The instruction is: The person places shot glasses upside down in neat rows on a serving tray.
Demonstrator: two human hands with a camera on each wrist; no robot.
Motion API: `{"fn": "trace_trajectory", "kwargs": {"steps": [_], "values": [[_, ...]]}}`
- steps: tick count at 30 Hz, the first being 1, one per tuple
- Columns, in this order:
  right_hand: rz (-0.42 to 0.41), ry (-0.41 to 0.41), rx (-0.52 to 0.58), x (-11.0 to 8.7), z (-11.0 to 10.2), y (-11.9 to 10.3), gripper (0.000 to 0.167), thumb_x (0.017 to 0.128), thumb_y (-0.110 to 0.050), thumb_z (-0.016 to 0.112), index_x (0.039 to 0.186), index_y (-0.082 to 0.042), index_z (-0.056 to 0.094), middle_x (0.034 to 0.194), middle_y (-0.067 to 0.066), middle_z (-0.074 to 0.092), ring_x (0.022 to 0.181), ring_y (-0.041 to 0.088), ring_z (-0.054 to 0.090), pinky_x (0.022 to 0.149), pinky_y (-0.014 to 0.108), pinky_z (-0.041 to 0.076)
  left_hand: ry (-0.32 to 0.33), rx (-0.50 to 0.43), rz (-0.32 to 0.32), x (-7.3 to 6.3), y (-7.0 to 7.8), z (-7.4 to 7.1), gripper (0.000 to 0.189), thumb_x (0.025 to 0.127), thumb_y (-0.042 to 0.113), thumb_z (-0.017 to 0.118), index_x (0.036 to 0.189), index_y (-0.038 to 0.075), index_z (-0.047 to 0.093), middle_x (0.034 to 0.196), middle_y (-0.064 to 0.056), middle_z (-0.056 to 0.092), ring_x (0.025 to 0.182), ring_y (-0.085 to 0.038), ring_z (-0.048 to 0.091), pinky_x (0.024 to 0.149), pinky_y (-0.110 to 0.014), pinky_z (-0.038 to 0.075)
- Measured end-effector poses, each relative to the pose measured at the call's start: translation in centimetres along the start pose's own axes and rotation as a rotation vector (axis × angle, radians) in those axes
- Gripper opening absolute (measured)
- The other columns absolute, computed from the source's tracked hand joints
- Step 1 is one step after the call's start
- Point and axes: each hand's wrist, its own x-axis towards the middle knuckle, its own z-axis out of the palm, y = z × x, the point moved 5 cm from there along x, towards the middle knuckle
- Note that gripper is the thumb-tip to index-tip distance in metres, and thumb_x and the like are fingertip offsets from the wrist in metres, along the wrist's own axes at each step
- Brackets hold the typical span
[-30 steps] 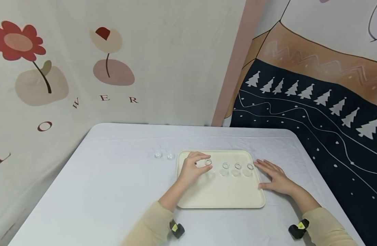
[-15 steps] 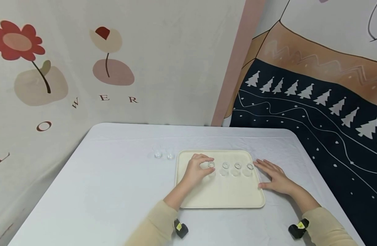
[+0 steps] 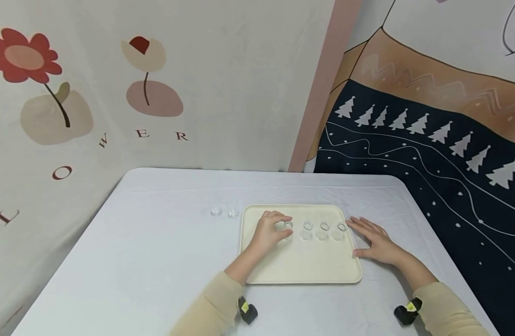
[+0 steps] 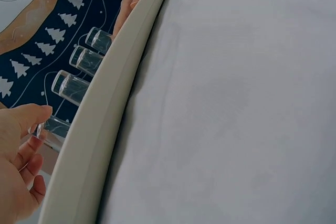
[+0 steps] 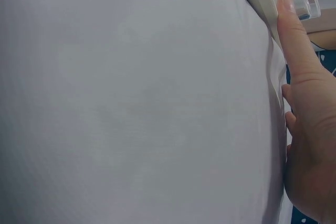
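My left hand (image 3: 269, 231) pinches a small clear glass (image 3: 288, 226) by its upper end between thumb and fingers. That glass stands on the left part of the cream tray (image 3: 301, 273); in the left wrist view the thumb and fingertips lie around its thick end (image 4: 41, 129). To its right, in a row, stand three more clear glasses (image 3: 324, 230), their thick ends up. My right hand (image 3: 377, 245) lies spread at the tray's right edge, fingers straight, with the thumb (image 5: 296, 45) touching the rim beside a glass (image 5: 308, 6).
Two clear glasses (image 3: 233, 212) stand upright on the white cloth (image 3: 165, 242), just left of the tray's far corner. Behind the table hang a flower-print sheet (image 3: 232, 93) and a dark cloth with tree shapes (image 3: 408, 154).
My left hand has moved slightly right and down with the glass, bringing it into line with the row on the tray. My right hand has stayed at the tray's edge.
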Motion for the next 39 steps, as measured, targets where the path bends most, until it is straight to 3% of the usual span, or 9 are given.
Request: {"fn": "trace_trajectory", "kwargs": {"steps": [7,14,20,30,39], "values": [[-0.005,0.001,-0.004,-0.1,0.0,0.1,0.087,0.074,-0.042,0.077,0.146,-0.012,0.038,0.151,0.023,0.027,0.137,0.048,0.012,0.102,0.068,0.003,0.006,-0.015,0.019,-0.3,0.2,-0.3,0.035,0.078,0.013,0.08,0.111,0.009,0.071,0.108,0.003,0.065,0.104,-0.016,0.05,0.091,-0.034,0.044],[-0.005,0.003,-0.002,-0.1,0.1,0.3,0.087,0.074,-0.042,0.077,0.147,-0.013,0.038,0.151,0.023,0.027,0.137,0.048,0.012,0.102,0.068,0.004,0.049,-0.053,0.05,-0.6,0.8,-2.3,0.036,0.077,0.012,0.08,0.112,0.008,0.07,0.107,0.004,0.065,0.107,-0.017,0.05,0.093,-0.037,0.042],[-0.011,0.006,-0.006,-0.1,0.1,0.3,0.087,0.074,-0.042,0.077,0.147,-0.014,0.038,0.151,0.023,0.027,0.137,0.048,0.012,0.102,0.069,0.004,0.103,-0.026,0.059,-1.3,0.5,-4.9,0.038,0.077,0.011,0.081,0.112,0.007,0.07,0.109,0.002,0.065,0.11,-0.02,0.05,0.096,-0.04,0.041],[-0.022,0.012,-0.017,-0.1,0.0,0.4,0.086,0.075,-0.042,0.077,0.146,-0.014,0.038,0.151,0.023,0.028,0.137,0.048,0.014,0.102,0.069,0.005,0.194,0.045,0.051,-2.8,-1.5,-9.9,0.041,0.074,0.006,0.082,0.113,0.005,0.069,0.109,-0.001,0.065,0.106,-0.022,0.05,0.094,-0.043,0.043],[-0.011,0.006,-0.012,-0.1,0.1,0.3,0.085,0.076,-0.042,0.077,0.146,-0.013,0.038,0.151,0.023,0.027,0.137,0.049,0.013,0.102,0.069,0.004,0.278,0.107,0.047,-3.1,-3.7,-14.6,0.043,0.072,0.002,0.082,0.112,0.001,0.068,0.109,-0.01,0.066,0.105,-0.027,0.051,0.09,-0.047,0.043]]}}
